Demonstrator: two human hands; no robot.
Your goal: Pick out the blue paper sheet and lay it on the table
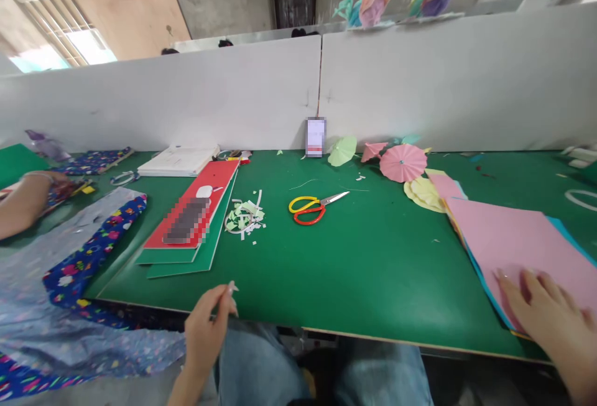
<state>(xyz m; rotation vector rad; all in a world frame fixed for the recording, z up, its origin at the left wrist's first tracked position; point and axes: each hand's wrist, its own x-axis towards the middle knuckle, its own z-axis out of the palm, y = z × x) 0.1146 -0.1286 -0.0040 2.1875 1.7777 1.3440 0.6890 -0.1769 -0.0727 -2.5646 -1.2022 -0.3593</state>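
My left hand (208,325) hovers by the table's front edge, thumb and fingers drawn together in a pinch. A small pale spot shows at its fingertips; whether it is a nail or a scrap I cannot make out. On the right, my right hand (553,313) rests with fingers apart on a stack of coloured paper, pink sheet (513,232) uppermost and blue edges showing below. Between the hands, farther back, lie scissors (319,206) with one yellow and one red handle. Small paper parasols, one pink (403,162) and one light green (342,151), stand near the partition.
Paper scraps (245,214) lie left of the scissors. Red and green boards (219,176) carry a blurred dark phone-like object and a white earphone case (204,191). A phone (316,137) leans on the partition (209,95). Another person's arm (28,204) and floral cloth occupy the left.
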